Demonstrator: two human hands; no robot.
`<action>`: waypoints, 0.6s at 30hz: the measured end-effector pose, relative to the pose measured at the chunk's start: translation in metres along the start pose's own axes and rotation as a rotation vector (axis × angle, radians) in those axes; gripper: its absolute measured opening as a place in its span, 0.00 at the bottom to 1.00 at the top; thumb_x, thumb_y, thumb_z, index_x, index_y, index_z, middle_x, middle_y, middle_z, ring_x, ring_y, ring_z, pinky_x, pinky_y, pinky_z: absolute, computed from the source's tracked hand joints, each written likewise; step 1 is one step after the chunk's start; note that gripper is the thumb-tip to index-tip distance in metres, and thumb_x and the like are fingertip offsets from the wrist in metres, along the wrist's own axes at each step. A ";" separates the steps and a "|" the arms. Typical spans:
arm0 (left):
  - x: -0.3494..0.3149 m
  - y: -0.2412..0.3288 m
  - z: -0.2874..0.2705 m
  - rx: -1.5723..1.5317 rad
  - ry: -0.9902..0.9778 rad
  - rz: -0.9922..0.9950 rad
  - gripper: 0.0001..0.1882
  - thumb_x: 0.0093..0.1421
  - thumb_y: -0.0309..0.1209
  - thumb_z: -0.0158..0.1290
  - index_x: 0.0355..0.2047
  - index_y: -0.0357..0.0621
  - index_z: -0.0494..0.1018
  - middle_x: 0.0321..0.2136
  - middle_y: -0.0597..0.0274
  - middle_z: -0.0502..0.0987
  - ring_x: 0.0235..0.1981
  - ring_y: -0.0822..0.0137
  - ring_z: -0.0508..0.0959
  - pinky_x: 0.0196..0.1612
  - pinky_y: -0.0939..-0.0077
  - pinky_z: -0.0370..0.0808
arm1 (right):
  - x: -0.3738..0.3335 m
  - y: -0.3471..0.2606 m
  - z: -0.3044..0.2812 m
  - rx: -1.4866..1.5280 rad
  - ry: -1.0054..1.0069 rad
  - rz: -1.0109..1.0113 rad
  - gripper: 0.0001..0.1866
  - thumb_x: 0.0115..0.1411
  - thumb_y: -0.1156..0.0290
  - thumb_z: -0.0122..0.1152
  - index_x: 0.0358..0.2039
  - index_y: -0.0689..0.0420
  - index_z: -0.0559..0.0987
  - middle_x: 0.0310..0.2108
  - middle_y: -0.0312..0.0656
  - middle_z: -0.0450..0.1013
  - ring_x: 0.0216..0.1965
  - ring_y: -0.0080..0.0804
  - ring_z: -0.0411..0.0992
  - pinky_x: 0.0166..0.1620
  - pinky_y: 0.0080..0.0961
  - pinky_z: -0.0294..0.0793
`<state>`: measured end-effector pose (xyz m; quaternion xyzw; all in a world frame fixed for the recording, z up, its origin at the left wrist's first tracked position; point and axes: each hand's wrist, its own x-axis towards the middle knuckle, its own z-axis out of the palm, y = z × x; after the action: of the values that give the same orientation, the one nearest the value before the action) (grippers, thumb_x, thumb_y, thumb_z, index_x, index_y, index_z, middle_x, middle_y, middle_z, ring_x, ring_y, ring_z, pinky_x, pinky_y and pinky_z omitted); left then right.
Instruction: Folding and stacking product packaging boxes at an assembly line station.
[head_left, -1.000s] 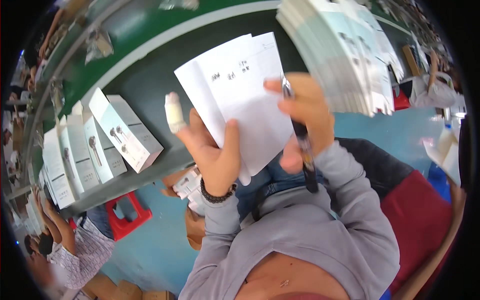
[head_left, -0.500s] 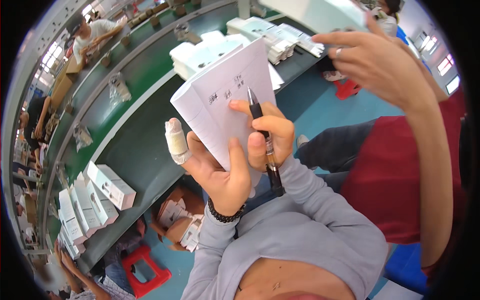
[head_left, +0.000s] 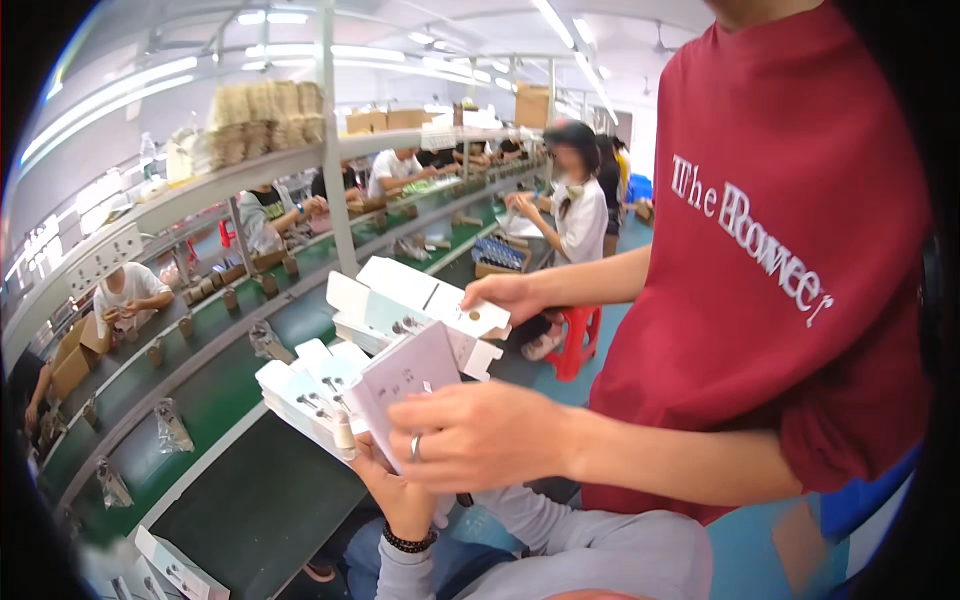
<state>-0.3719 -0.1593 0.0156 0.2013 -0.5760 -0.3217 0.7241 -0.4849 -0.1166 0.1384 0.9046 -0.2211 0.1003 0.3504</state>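
Note:
My left hand (head_left: 392,495), with a bandaged fingertip and a dark beaded bracelet, is closed on a folded white paper pad (head_left: 400,375) with handwriting on it. A co-worker's ringed hand (head_left: 480,430) reaches across the pad from the right and covers part of it. Behind that hand my right hand is hidden; only my grey right sleeve (head_left: 535,515) shows, so its grip cannot be seen. With the other hand (head_left: 505,295) the co-worker, in a red shirt (head_left: 760,250), touches an unfolded white carton (head_left: 420,295) beyond the pad.
Flat white cartons (head_left: 320,385) lie in a stack left of the pad on the dark bench (head_left: 250,500). White boxes (head_left: 170,565) stand at the lower left. A green conveyor (head_left: 215,410) carries bagged parts. Other people work farther off, near a red stool (head_left: 575,340).
The view has tilted up toward the room. The co-worker's hand has come down from the upper right over the pad, hiding my right hand and its pen. My left hand still holds the pad.

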 end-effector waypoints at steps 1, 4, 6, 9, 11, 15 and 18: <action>0.003 0.003 -0.008 0.081 -0.035 -0.112 0.42 0.52 0.24 0.52 0.61 0.42 0.38 0.41 0.57 0.61 0.42 0.67 0.68 0.44 0.75 0.67 | 0.013 -0.004 -0.005 -0.024 0.002 -0.021 0.11 0.47 0.71 0.58 0.30 0.58 0.67 0.35 0.39 0.68 0.42 0.31 0.67 0.45 0.23 0.69; -0.006 -0.002 -0.004 0.273 -0.021 -0.125 0.38 0.54 0.31 0.51 0.60 0.42 0.44 0.41 0.57 0.63 0.42 0.66 0.68 0.45 0.72 0.67 | 0.031 -0.018 -0.004 -0.281 -0.158 -0.190 0.08 0.51 0.69 0.53 0.33 0.54 0.72 0.38 0.33 0.69 0.45 0.29 0.64 0.42 0.22 0.68; -0.007 0.008 0.014 0.861 0.161 0.036 0.31 0.56 0.35 0.49 0.58 0.42 0.52 0.44 0.55 0.65 0.44 0.61 0.68 0.47 0.68 0.66 | 0.044 -0.021 0.001 -0.329 -0.177 -0.221 0.07 0.52 0.71 0.54 0.32 0.55 0.71 0.36 0.35 0.68 0.42 0.28 0.65 0.41 0.21 0.67; 0.002 0.037 0.013 0.874 0.107 -0.095 0.25 0.57 0.36 0.46 0.54 0.42 0.59 0.47 0.54 0.64 0.49 0.57 0.64 0.49 0.64 0.64 | 0.056 -0.029 0.012 -0.381 -0.195 -0.254 0.05 0.53 0.74 0.56 0.30 0.58 0.71 0.33 0.37 0.67 0.38 0.28 0.66 0.39 0.20 0.66; 0.004 0.042 0.000 0.979 -0.098 -0.123 0.25 0.56 0.34 0.48 0.53 0.42 0.60 0.48 0.53 0.63 0.51 0.55 0.62 0.50 0.64 0.63 | 0.056 -0.029 0.034 -0.332 -0.086 -0.152 0.05 0.53 0.74 0.56 0.30 0.58 0.71 0.32 0.37 0.67 0.37 0.27 0.66 0.37 0.21 0.66; 0.002 -0.003 0.005 0.500 -0.123 0.238 0.26 0.52 0.30 0.53 0.50 0.36 0.60 0.47 0.48 0.63 0.49 0.51 0.64 0.51 0.61 0.62 | 0.005 -0.021 0.044 -0.200 0.311 0.357 0.05 0.55 0.72 0.55 0.29 0.60 0.73 0.26 0.38 0.68 0.30 0.26 0.65 0.33 0.21 0.65; 0.007 -0.002 0.009 0.396 -0.179 0.237 0.28 0.51 0.27 0.54 0.51 0.34 0.58 0.43 0.51 0.65 0.47 0.56 0.66 0.50 0.65 0.63 | -0.041 -0.040 0.076 -0.042 0.583 0.728 0.06 0.56 0.71 0.54 0.29 0.61 0.74 0.22 0.39 0.69 0.25 0.25 0.65 0.29 0.22 0.65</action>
<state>-0.3801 -0.1650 0.0219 0.2409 -0.7092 -0.1321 0.6493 -0.5001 -0.1284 0.0459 0.6949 -0.4186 0.4625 0.3579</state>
